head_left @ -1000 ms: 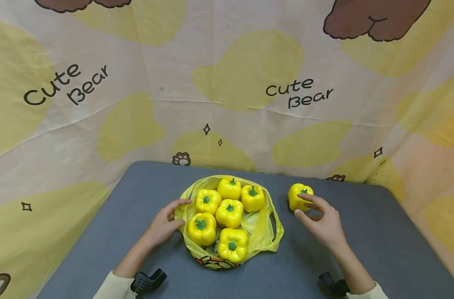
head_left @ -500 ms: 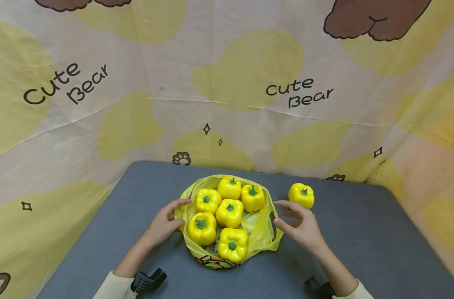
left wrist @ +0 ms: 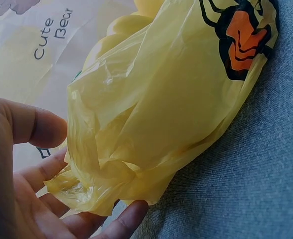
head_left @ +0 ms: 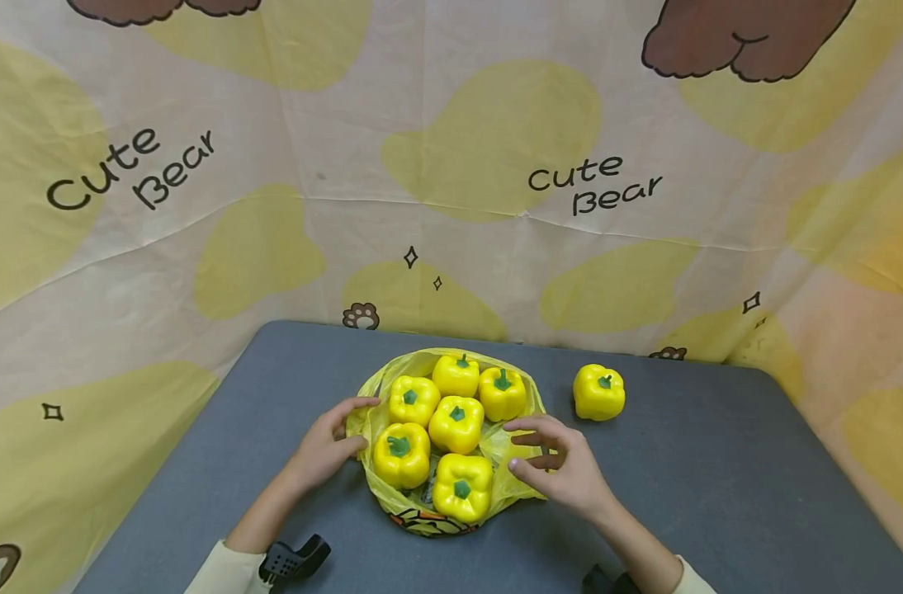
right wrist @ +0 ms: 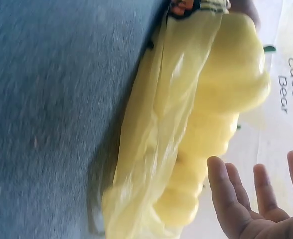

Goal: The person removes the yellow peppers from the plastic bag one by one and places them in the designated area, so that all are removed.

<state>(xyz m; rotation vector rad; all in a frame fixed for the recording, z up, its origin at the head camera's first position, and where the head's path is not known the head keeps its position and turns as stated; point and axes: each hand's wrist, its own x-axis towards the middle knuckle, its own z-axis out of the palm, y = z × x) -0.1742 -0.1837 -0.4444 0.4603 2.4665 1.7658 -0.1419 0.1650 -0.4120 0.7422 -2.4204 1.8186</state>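
Note:
Several yellow bell peppers (head_left: 456, 425) with green stems sit in an opened yellow plastic bag (head_left: 502, 487) on the table. At the bag's left edge, my left hand (head_left: 323, 445) holds the crumpled plastic (left wrist: 86, 189) between thumb and fingers. My right hand (head_left: 566, 466) hovers over the bag's right side, holding nothing, thumb and fingers apart. In the right wrist view its fingers (right wrist: 221, 189) are spread beside the row of peppers (right wrist: 231, 64). One more bell pepper (head_left: 598, 393) stands alone on the table, to the right of the bag.
The grey table (head_left: 719, 462) reaches back to a hanging cloth (head_left: 481, 124) printed with "Cute Bear". A black wrist device (head_left: 295, 558) is on the left forearm. An orange and black print (left wrist: 243, 42) marks the bag's near side.
My right hand has drawn back from the lone bell pepper and moved left over the bag's right side. The left hand stays at the bag's edge, and the peppers have not moved.

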